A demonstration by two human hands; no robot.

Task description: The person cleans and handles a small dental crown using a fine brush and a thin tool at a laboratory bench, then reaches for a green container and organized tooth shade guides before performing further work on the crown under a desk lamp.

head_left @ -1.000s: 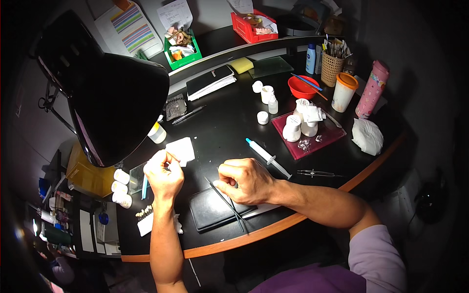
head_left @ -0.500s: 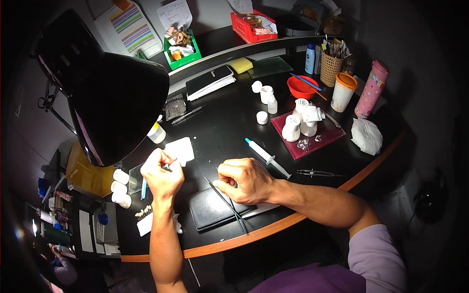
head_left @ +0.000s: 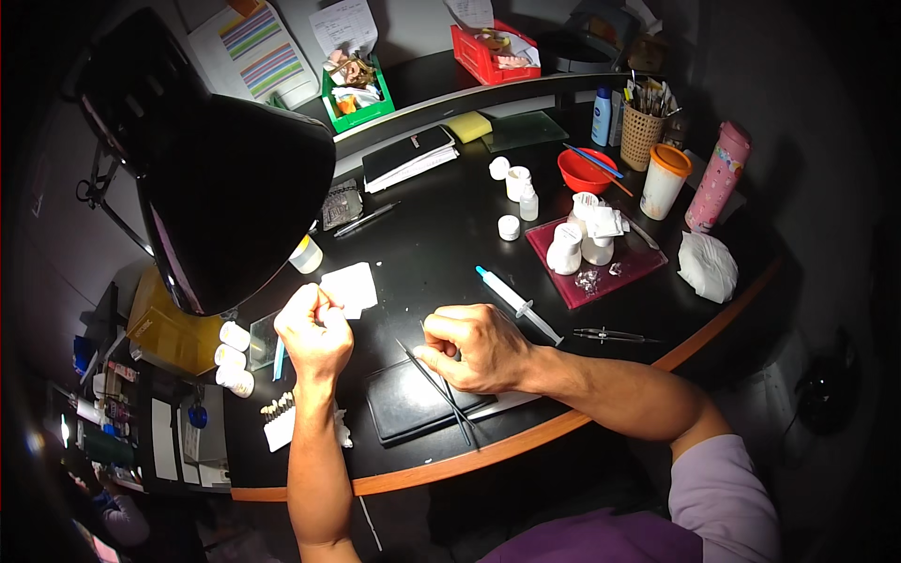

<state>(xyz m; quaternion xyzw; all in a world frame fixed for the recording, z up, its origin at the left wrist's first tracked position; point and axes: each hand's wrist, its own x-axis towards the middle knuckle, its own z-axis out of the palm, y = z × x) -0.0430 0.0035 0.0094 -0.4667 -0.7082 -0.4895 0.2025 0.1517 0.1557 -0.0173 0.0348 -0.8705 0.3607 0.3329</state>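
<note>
Above the left part of the desk, my left hand (head_left: 315, 340) is closed, its fingertips pinching something small with a reddish glint, too hidden to name. A white paper pad (head_left: 353, 289) lies just beyond it. My right hand (head_left: 483, 349) is closed around a thin dark tool; its fine tip shows past the fingers and its handle slants down toward the desk edge. Under that hand lies a flat black case (head_left: 413, 405). Another slim dark stick (head_left: 424, 367) crosses the held tool's handle. Off to the right of my right hand lies a syringe (head_left: 514, 298) with a blue tip.
A black lamp (head_left: 235, 188) looms at the left. White jars (head_left: 235, 358) and a shade guide (head_left: 279, 420) stand near my left forearm. Bottles rest on a maroon slab (head_left: 601, 281). Farther back are a red bowl (head_left: 584, 174), an orange-lidded cup (head_left: 664, 188) and a pink flask (head_left: 721, 178).
The view has shifted slightly, so the desk things sit a little farther right. My left hand has turned slightly, and a reddish spot now shows at its fingertips. The right hand keeps its grip.
</note>
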